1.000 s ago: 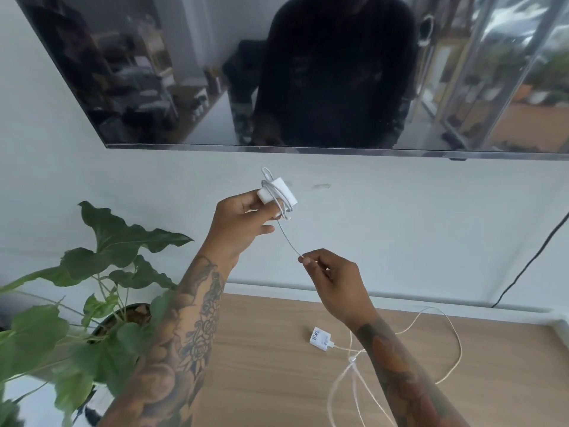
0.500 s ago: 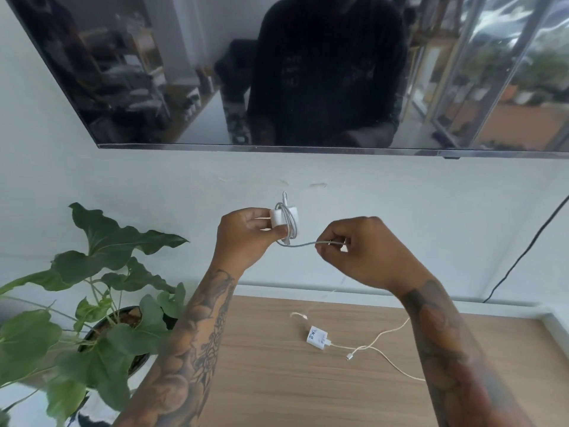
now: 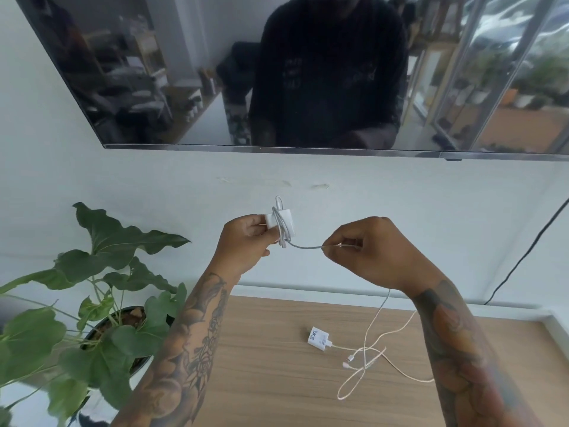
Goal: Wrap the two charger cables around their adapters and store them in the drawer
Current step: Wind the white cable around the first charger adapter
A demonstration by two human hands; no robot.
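The left hand [image 3: 246, 238] grips a small white square charger adapter [image 3: 281, 221] in the air above the light wooden tabletop [image 3: 271, 380], with several turns of white cable [image 3: 304, 245] wound around it. The right hand [image 3: 369, 251] pinches that cable just beside the adapter, fingers curled, and the slack hangs down from the hand to the wood. A second white adapter [image 3: 318, 338] lies flat near the tabletop's back edge, its thin pale cable [image 3: 363, 365] looped loosely beside it. A green leafy potted plant [image 3: 101, 303] stands at the left edge.
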